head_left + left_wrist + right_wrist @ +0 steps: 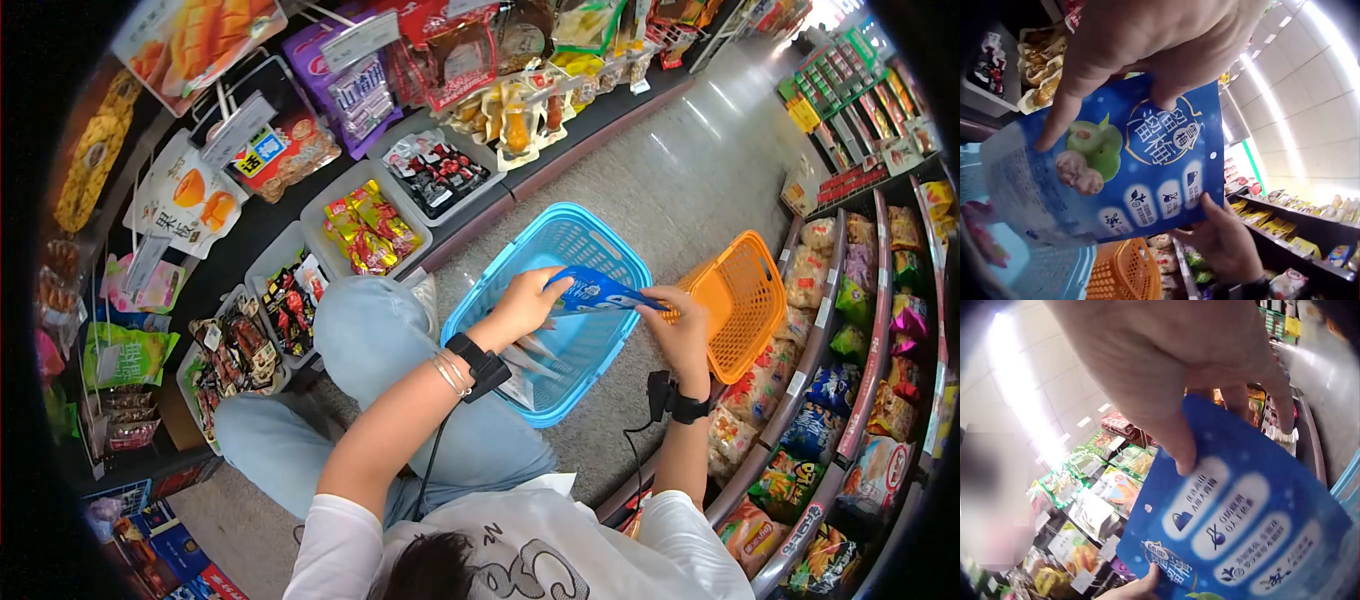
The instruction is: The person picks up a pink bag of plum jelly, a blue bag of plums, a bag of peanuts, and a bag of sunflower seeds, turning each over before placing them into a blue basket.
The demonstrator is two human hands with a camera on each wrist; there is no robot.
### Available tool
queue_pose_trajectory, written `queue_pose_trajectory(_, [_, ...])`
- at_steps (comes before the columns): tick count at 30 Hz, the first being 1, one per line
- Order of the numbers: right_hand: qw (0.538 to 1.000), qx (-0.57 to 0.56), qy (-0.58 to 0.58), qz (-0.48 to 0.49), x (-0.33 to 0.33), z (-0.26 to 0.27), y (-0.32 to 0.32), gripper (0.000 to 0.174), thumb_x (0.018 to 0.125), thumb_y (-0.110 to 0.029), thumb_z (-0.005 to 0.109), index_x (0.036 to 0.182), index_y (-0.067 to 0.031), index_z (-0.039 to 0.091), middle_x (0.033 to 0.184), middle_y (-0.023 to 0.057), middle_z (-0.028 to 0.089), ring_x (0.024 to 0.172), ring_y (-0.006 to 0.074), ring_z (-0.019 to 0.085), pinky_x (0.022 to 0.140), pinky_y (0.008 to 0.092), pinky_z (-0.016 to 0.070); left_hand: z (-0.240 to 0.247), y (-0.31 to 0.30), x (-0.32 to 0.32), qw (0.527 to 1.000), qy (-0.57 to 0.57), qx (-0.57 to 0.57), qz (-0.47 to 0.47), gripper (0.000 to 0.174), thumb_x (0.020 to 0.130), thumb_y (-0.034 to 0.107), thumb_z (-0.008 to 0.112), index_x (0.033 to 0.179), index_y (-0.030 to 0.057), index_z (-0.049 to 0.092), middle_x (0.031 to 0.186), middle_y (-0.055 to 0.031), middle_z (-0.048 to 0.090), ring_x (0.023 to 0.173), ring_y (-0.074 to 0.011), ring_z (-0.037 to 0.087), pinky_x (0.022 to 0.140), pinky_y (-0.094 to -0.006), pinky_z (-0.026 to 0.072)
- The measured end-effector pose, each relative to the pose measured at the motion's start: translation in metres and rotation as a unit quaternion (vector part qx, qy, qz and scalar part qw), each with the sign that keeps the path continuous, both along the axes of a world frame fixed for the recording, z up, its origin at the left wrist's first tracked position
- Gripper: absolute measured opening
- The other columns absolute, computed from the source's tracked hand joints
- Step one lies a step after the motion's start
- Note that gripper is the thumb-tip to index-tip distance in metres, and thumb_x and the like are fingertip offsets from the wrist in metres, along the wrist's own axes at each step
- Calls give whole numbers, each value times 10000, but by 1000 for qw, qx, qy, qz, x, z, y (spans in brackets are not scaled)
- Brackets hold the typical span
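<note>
A blue snack pouch is held over the light blue basket, between both hands. My left hand grips one end, its thumb across the front in the left wrist view. My right hand pinches the other end near the edge. Pictures of green plums and white lettering mark the pouch. In the right wrist view, the right thumb presses on its printed face and the left hand shows at the lower edge. Some packages lie inside the basket.
An orange basket stands right beside the blue one. At left, a shelf carries plastic bins of small wrapped snacks, with bags hanging above. Curved racks of bagged snacks line the right. Seated low, the person has bent knees beside the blue basket.
</note>
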State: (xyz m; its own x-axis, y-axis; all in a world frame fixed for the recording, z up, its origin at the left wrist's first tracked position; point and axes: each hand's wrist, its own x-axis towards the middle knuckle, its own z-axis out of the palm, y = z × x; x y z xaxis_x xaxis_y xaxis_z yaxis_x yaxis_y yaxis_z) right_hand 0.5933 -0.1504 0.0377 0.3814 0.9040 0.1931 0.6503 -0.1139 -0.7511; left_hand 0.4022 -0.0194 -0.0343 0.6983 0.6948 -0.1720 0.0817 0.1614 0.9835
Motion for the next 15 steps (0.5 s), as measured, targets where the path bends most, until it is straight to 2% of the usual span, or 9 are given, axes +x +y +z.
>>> queue_pose_trajectory(1, [999,-25,-18,26,1,-2,3,215,714,-10,713,924,-7,671,877,118,674,802,219,637,734,295,485,-5,0,5,1000,-15,3,-3,333,926,230,541,1179,17,574,906,-119,661,670,-148,632,515,-271,505])
queue_pose_trajectory(2, [997,-50,-36,54,2,-5,7,222,713,-14,714,930,-2,669,875,127,673,799,225,639,729,300,486,-9,-4,8,998,33,-51,-15,339,917,217,553,1178,1,572,962,-136,660,730,-160,639,616,-281,521])
queue_pose_trajectory(5, [983,-96,-134,84,-3,-9,17,193,734,-69,699,921,-31,673,812,150,659,725,286,636,653,337,487,-9,-8,18,999,-37,-27,-20,335,911,213,562,1176,8,576,1001,-148,652,795,-152,634,682,-273,514])
queue_pose_trajectory(6, [978,-108,-161,80,-2,-11,20,180,743,-82,691,917,-39,675,795,150,656,707,297,632,634,345,485,-15,-6,20,998,-28,52,-19,315,910,194,562,1173,22,584,1051,-144,644,886,-164,627,769,-281,507])
queue_pose_trajectory(7, [972,-119,-188,76,-2,-13,24,169,752,-94,683,914,-48,676,778,149,653,690,308,629,615,354,484,-21,-3,22,997,-38,69,-5,316,908,191,564,1174,23,584,1064,-145,642,909,-176,627,793,-294,501])
queue_pose_trajectory(8, [974,-81,-198,73,2,-19,28,128,778,-108,649,897,-71,680,735,149,641,659,322,622,584,373,479,-28,1,23,995,-47,86,9,316,905,189,566,1174,24,583,1078,-145,640,931,-187,628,817,-306,496])
queue_pose_trajectory(11, [963,-69,-254,48,5,-19,45,127,765,-102,643,880,-125,691,746,109,652,671,303,628,585,377,489,-15,13,14,994,-22,46,98,317,891,182,575,1164,19,583,1102,-153,635,1000,-234,620,872,-334,473])
queue_pose_trajectory(13, [955,-79,-283,38,12,-23,56,122,779,-112,631,879,-142,694,745,105,653,671,295,632,582,375,493,-29,22,8,985,12,36,168,315,881,179,582,1152,19,586,1104,-157,634,1017,-258,618,876,-343,471])
queue_pose_trajectory(15, [947,-88,-306,35,16,-29,68,120,790,-123,622,876,-154,699,746,103,655,672,288,636,580,373,496,-65,30,8,968,43,73,236,309,873,179,588,1140,22,590,1097,-159,636,1006,-271,623,853,-346,482])
